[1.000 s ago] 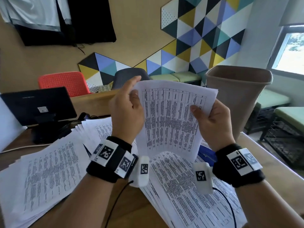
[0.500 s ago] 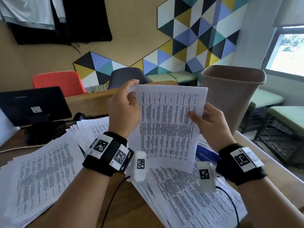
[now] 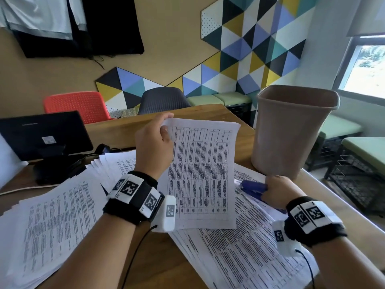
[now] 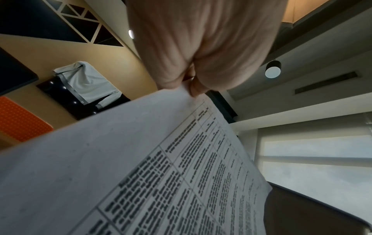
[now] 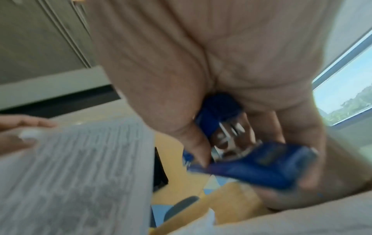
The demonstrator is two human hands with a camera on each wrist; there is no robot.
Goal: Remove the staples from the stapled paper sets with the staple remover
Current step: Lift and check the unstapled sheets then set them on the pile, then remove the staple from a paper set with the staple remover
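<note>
Left hand [image 3: 154, 142] pinching a white printed paper set [image 3: 202, 174] by its corner, my right hand [image 3: 279, 191] grips the blue plastic staple remover [image 3: 253, 188]; piles of sheets [image 3: 52, 226] remain.

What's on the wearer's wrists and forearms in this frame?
Left hand and right hand: bare, forearms sleeveless. Each wrist wears a black band carrying white square-code marker tiles. A white camera pod with its own marker hangs under each wrist, trailing a thin black cable.
</note>
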